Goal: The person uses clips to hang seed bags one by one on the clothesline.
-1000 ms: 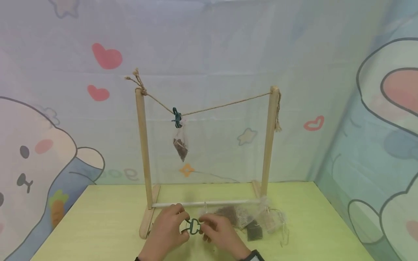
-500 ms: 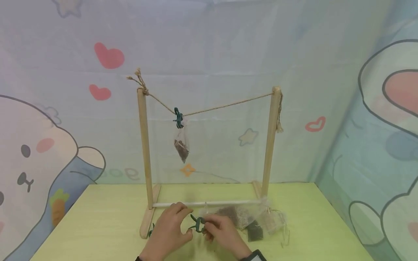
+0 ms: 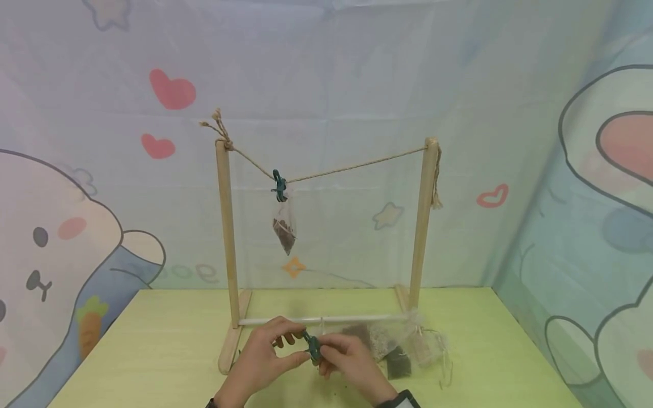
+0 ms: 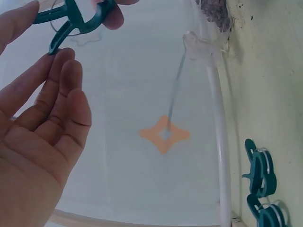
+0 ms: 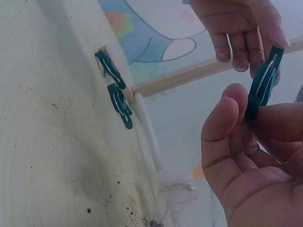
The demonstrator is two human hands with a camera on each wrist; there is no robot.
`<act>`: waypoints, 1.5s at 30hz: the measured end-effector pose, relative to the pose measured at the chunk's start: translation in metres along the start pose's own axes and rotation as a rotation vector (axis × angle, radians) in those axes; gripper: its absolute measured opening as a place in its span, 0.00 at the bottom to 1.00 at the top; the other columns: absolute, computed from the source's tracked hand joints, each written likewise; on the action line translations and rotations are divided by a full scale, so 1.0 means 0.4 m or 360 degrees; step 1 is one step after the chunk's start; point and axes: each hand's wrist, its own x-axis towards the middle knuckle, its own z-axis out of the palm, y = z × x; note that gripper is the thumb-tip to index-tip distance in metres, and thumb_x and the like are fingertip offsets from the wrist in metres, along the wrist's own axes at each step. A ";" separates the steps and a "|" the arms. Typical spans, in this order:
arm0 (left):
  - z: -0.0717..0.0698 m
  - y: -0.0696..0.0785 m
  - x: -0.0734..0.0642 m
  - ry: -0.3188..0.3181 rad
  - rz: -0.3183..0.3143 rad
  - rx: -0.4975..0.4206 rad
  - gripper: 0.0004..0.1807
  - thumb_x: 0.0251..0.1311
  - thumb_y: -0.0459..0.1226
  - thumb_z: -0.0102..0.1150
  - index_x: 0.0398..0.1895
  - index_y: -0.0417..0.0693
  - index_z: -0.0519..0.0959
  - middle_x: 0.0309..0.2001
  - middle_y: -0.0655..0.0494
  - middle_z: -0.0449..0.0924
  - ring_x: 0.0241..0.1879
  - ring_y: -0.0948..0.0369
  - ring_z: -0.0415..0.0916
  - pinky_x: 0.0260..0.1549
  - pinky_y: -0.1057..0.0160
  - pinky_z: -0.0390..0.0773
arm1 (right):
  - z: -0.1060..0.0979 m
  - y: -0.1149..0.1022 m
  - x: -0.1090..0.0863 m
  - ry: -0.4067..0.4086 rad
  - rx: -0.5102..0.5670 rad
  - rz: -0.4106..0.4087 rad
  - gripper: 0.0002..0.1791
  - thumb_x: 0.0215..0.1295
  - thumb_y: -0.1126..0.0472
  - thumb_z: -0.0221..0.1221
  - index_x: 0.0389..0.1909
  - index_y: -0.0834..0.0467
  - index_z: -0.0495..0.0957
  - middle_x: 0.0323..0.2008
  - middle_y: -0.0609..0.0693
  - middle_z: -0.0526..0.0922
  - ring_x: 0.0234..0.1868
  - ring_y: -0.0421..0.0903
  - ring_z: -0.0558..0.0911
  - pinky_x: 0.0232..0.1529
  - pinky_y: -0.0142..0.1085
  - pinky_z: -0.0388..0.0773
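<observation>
Both hands hold a dark green plastic spring clip [image 3: 313, 347] low over the table in the head view. My left hand [image 3: 261, 357] pinches its two handle ends between thumb and forefinger, the other fingers loosely bent. In the left wrist view the clip [image 4: 75, 20] shows its splayed handles and a thin wire loop. My right hand [image 3: 352, 358] grips the opposite end, thumb against fingers, as the right wrist view also shows. Behind them, a similar clip [image 3: 279, 186] on the twine [image 3: 357, 166] carries a sheer drawstring bag [image 3: 284, 231] of dark bits.
Two wooden posts [image 3: 227, 238] hold up the sagging twine, joined low by a white rod [image 3: 275, 321]. Several filled sheer bags [image 3: 423, 344] lie right of my hands. Two more green clips [image 4: 262, 172] rest on the table near the frame's left foot. Dark crumbs [image 5: 89, 210] dot the tabletop.
The clip has turned from lying face-on to nearly edge-on and shifted slightly right. My left thumb and forefinger have come in on its handles; my right hand has kept its grip.
</observation>
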 end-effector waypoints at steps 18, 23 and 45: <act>-0.005 -0.028 0.006 0.0251 -0.0036 0.0043 0.12 0.48 0.45 0.67 0.37 0.64 0.80 0.31 0.71 0.75 0.30 0.67 0.73 0.29 0.65 0.74 | -0.084 0.020 0.028 0.0411 -0.1031 -0.0316 0.11 0.62 0.60 0.57 0.45 0.56 0.79 0.39 0.52 0.82 0.36 0.41 0.79 0.36 0.32 0.77; -0.012 -0.034 0.016 0.0380 0.0001 0.0041 0.08 0.47 0.41 0.68 0.33 0.59 0.82 0.28 0.71 0.77 0.27 0.70 0.73 0.27 0.64 0.75 | -0.098 0.031 0.052 0.0433 -0.1357 -0.0361 0.11 0.56 0.61 0.61 0.42 0.55 0.80 0.36 0.48 0.80 0.34 0.40 0.77 0.35 0.30 0.75; 0.009 -0.064 0.012 0.0480 0.0049 0.0113 0.05 0.43 0.36 0.68 0.25 0.55 0.83 0.24 0.69 0.78 0.22 0.71 0.71 0.23 0.68 0.72 | -0.093 0.071 0.066 0.0252 -0.1917 -0.0164 0.08 0.48 0.55 0.65 0.29 0.52 0.79 0.28 0.44 0.77 0.30 0.42 0.75 0.32 0.35 0.73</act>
